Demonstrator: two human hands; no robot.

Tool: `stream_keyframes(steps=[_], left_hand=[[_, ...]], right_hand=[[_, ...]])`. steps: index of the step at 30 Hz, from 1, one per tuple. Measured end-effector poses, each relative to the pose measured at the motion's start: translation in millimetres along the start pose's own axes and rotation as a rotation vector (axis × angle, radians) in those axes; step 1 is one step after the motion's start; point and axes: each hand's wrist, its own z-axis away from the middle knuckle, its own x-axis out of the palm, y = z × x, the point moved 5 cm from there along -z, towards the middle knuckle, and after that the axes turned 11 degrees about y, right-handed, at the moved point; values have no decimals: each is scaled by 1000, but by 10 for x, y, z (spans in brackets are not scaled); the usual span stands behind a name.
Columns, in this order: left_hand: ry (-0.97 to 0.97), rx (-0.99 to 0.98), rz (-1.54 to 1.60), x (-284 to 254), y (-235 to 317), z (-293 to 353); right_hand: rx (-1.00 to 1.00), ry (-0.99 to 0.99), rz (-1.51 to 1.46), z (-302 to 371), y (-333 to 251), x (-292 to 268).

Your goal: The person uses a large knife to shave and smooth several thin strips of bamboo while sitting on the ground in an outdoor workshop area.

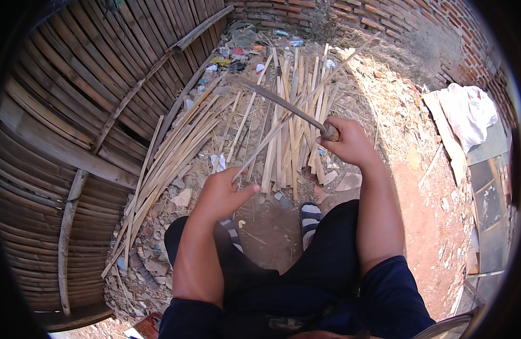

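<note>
My left hand (224, 193) is closed around the near end of a long thin bamboo strip (351, 59), its thumb sticking out to the right. The strip slants up and away to the far right. In my right hand (351, 141) is the handle of a machete (283, 103), its long dark blade pointing to the far left. Blade and strip cross in the picture; whether they touch I cannot tell. Beyond my hands, many pale split bamboo strips (280, 161) lie in a pile on the ground.
More long strips (178, 150) lie along the slatted bamboo wall (74, 85) on the left. Plastic litter (238, 51) and rubble cover the far ground, before a brick wall (379, 22). A white sack (469, 113) rests on boards at right. My sandalled feet (310, 220) are below my hands.
</note>
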Motion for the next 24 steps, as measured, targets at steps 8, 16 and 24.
stream_keyframes(steps=[8,16,24], left_hand=[[5,76,-4,0,-38,3],[3,4,68,-17,-49,-9],[36,116,-40,40,-88,-35]], right_hand=[[-358,-285,3,152,-507,411],[153,105,-23,-88,256,-34],[-241,-392,85,196,-597,447]])
